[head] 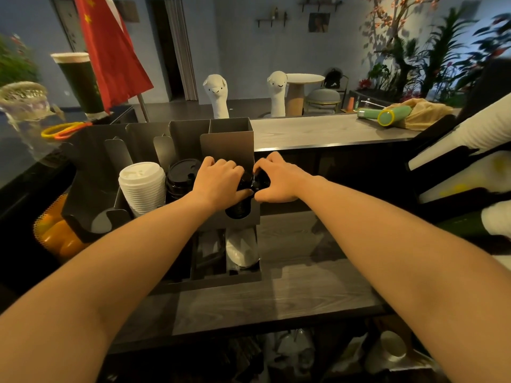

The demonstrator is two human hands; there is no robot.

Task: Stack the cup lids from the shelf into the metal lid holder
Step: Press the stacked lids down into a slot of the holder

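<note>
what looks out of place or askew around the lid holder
Nothing stands out. The white lid stack and black lid stack sit in the metal lid holder; the left hand and right hand grip more black lids in its rightmost slot.

The metal lid holder (229,146) is a grey sheet-metal rack with upright dividers, standing on the desk (290,286). Its rightmost slot holds a stack of black lids (240,208), dark and ribbed, which shows through the rounded cut-out in the front wall. The left hand (218,179) and the right hand (275,181) grip the top of it from either side. The next slot to the left carries another black stack (181,175), tops facing up, and beside that leans a stack of white lids (142,186).
</note>
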